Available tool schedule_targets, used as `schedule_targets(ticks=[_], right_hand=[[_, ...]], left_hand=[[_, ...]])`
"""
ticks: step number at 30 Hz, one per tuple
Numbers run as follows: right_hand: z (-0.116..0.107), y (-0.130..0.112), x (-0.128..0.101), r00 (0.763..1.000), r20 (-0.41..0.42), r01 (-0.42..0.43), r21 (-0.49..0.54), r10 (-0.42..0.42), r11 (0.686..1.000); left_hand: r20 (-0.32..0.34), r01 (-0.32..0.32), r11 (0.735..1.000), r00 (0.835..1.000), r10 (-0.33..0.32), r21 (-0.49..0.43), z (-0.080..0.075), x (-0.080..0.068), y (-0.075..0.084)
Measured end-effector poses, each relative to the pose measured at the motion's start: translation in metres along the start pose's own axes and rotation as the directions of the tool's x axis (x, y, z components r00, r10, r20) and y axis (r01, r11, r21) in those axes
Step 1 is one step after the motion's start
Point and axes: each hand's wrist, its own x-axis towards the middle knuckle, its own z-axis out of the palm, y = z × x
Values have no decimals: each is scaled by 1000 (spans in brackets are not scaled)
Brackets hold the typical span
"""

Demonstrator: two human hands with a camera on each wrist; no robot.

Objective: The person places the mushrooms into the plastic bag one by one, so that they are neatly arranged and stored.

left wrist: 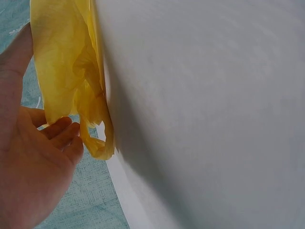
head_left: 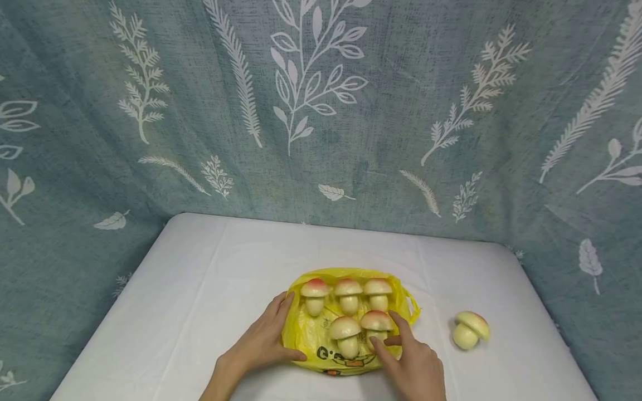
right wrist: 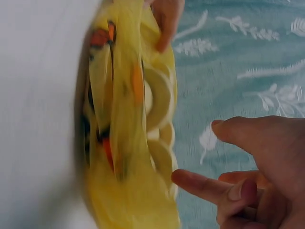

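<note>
Toy mushrooms with cream stems and red-tinged cream caps stand in a yellow plastic bag [head_left: 321, 328]: three in the back row, two in front. My left hand [head_left: 268, 337] holds the bag's left side, thumb over the front edge and fingers along the outside; in the left wrist view its fingers curl near a bag handle [left wrist: 97, 148]. Over the front right mushroom [head_left: 377, 321] is my right hand [head_left: 413, 362], thumb and index finger spread on either side of the cap. In the right wrist view a gap shows between those fingertips, the index close to a cap [right wrist: 164, 164].
Another mushroom [head_left: 468, 331] leans on the white-covered table [head_left: 241, 262], right of the bag. The bag's other handle loop [head_left: 415, 309] sticks out at its right. A blue-green leaf-patterned curtain [head_left: 381, 167] hangs behind and beside the table.
</note>
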Motion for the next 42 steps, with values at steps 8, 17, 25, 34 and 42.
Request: schedule_targets(ticks=[8,17,25,34,42], right_hand=[[-26,35,8,981,-4,-192,-73,193,979],[-52,75,13,952,-50,-307,-132,303,942],[-58,105,17,915,-19,-401,-159,403,902],[-56,127,20,895,24,-434,-184,445,882],[-53,138,23,876,56,-458,-212,479,863]], left_hand=[[0,2,1000,1000,-2,-6,-1,0,-1],[3,4,1000,1000,-4,-4,-1,0,-1],[-1,3,1000,1000,-3,-4,-2,0,1],[-6,1,1000,1000,-1,-15,-1,-1,0],[-9,-2,1000,1000,2,-4,-1,0,0]])
